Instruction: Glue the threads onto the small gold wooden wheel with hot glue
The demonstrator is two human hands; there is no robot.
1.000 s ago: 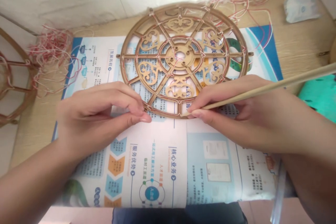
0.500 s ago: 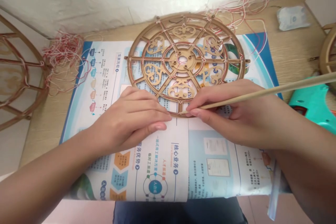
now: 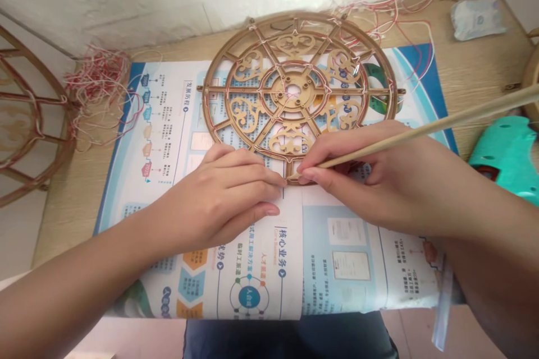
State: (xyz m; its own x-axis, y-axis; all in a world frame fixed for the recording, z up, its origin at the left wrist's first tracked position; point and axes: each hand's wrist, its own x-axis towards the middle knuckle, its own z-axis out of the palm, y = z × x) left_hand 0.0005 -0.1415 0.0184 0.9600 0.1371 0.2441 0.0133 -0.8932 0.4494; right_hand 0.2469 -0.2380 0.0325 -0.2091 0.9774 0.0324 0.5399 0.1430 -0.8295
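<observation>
A round gold-brown openwork frame (image 3: 295,74), with rings, spokes and scrollwork, lies on printed paper. Thin red and white wires run along its rings and spokes. My right hand (image 3: 370,176) pinches a slim wooden stick (image 3: 404,137) like a pen. The stick's tip is at the near edge of the frame's outer rim, by the wire there. My left hand (image 3: 236,193) lies over the near-left part of the rim, fingers outstretched side by side, their tips close to the stick's tip. What is under those fingers is hidden.
Tangled red and white wire (image 3: 99,81) lies at the left, with more loose wire (image 3: 406,3) behind the frame. A similar frame (image 3: 29,123) stands at the left edge. A teal tool (image 3: 503,154) and a small white packet (image 3: 478,18) are at the right. The printed paper (image 3: 269,297) covers the table's front.
My left hand has slid slightly right along the rim, closer to the stick's tip. The stick's tip has shifted a little left. The view has moved slightly.
</observation>
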